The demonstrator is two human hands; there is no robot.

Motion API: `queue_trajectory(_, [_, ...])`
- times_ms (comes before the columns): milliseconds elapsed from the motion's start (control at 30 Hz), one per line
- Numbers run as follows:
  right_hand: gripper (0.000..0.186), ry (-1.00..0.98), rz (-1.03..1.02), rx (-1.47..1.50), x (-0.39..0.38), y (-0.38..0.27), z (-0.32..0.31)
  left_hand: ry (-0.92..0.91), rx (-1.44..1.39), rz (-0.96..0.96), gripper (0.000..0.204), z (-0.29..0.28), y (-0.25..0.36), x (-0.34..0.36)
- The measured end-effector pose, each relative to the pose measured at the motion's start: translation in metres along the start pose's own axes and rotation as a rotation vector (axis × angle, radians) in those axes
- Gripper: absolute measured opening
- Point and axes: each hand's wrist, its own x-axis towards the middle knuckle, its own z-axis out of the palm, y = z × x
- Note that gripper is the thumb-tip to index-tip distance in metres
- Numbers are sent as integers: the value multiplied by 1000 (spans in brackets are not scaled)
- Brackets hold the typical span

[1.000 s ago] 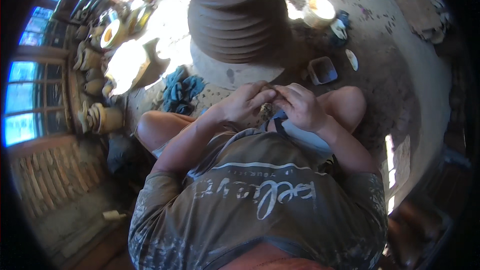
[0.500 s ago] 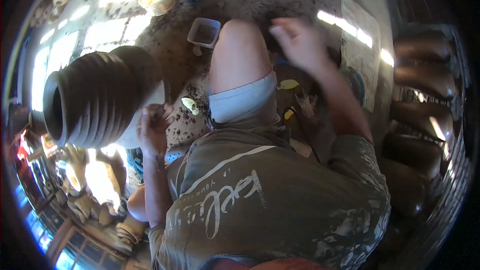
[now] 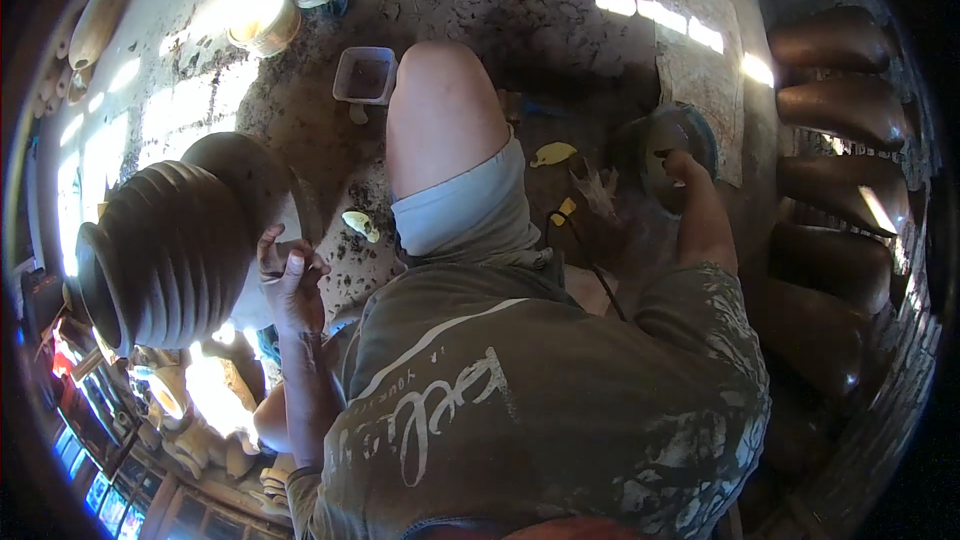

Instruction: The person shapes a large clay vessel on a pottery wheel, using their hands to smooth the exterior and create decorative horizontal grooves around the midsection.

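Observation:
A large ribbed brown clay pot (image 3: 175,250) lies tipped toward the left of the view. My left hand (image 3: 290,280) is right beside its wall, fingers curled with clay on them; whether they hold anything is unclear. My right hand (image 3: 682,166) reaches out to the right into a dark round bowl (image 3: 650,145) on the ground, and its fingers are hidden inside. My bent knee (image 3: 440,110) rises between the two hands.
A small square tub (image 3: 365,75) and a round cup (image 3: 262,28) stand on the cracked earth floor ahead. Pale flat scrapers (image 3: 555,153) lie by the knee. Several dark clay pots (image 3: 835,120) line the right side. Pale wares (image 3: 200,410) sit on shelves at lower left.
My hands, joined in my lap a second ago, have parted. The right hand went out to the bowl, the left stayed beside the big pot. The view swung right.

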Motion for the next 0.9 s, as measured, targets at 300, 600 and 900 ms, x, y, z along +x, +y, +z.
queue_trajectory(300, [30,138,-50,0,6,-18,-4,151,224,21,13,-34,-11,-8])
queue_trajectory(600, [37,342,-131,-130,12,-41,-131,-33,1734,111,75,-75,-55,-11])
queue_trajectory(900, [21,1122,-1098,259,-167,-380,-275,-51,1717,-38,58,-86,-15,-24])
